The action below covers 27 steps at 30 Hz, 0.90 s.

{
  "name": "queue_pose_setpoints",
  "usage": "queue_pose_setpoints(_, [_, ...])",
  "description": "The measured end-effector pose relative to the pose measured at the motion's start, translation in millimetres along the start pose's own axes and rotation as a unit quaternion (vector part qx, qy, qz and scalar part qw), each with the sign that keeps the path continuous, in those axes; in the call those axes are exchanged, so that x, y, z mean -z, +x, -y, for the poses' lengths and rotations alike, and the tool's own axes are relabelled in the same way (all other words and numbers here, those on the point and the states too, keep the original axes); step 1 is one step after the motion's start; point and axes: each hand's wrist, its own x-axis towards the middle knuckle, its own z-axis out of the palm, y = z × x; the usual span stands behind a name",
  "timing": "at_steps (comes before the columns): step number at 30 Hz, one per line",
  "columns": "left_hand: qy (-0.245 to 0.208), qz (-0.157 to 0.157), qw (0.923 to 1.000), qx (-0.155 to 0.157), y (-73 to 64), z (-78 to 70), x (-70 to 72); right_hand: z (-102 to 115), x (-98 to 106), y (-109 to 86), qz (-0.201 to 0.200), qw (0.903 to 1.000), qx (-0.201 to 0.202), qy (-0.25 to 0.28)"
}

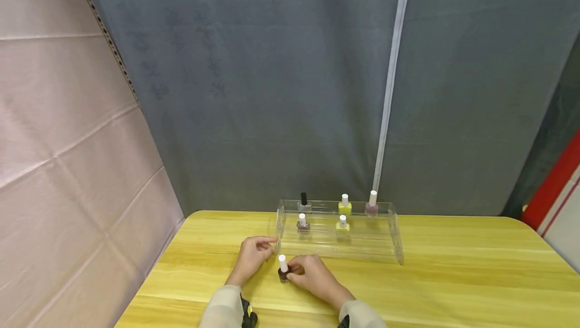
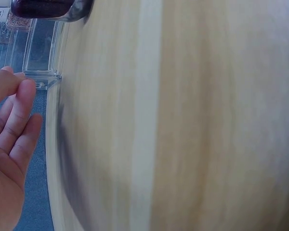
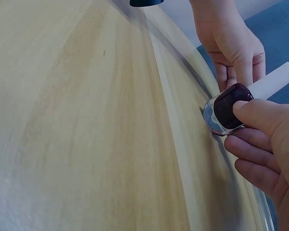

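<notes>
My right hand (image 1: 312, 276) pinches a dark nail polish bottle (image 1: 283, 274) with a white cap, just in front of the clear acrylic rack (image 1: 362, 253). In the right wrist view the thumb lies on the dark glass of this bottle (image 3: 226, 109), which leans with its cap to the upper right. My left hand (image 1: 251, 257) has its fingertips at the rack's left end, seeming to touch it, fingers loosely extended. On the rack's lower step stand a brownish bottle (image 1: 303, 226) and a pale yellow bottle (image 1: 343, 227).
The rack's upper step bears a black-capped clear bottle (image 1: 304, 207), a bright yellow bottle (image 1: 345, 208) and a mauve bottle (image 1: 371, 209). A wood-grain table (image 1: 462, 272) lies beneath. Behind it hangs a grey curtain (image 1: 272, 91); a pinkish cloth (image 1: 81, 141) covers the left side.
</notes>
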Motion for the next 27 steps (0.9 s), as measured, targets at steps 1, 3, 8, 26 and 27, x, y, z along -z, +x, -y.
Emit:
queue_pose_setpoints(1, [-0.001, 0.001, 1.0, 0.001, 0.1, -0.3, 0.1, 0.1, 0.2, -0.1, -0.001, 1.0, 0.0, -0.001])
queue_pose_setpoints(3, [-0.001, 0.0, 1.0, 0.001, 0.2, -0.6, -0.1, 0.3, 0.3, -0.4, -0.003, 1.0, 0.001, 0.001])
queue_pose_setpoints(8, [-0.005, -0.003, 1.0, 0.001, 0.7, 1.4, -1.1, 1.0, -0.1, -2.5, -0.005, 0.9999, 0.002, 0.015])
queue_pose_setpoints(26, [0.004, -0.015, 0.9999, 0.0, 13.2, 44.5, -5.9, 1.4, 3.9, -6.8, -0.031, 0.9995, 0.009, -0.003])
queue_pose_setpoints(27, [0.002, -0.015, 0.9999, -0.001, 13.3, 45.1, -6.0, 1.7, 4.3, -7.0, -0.031, 0.9995, 0.008, -0.006])
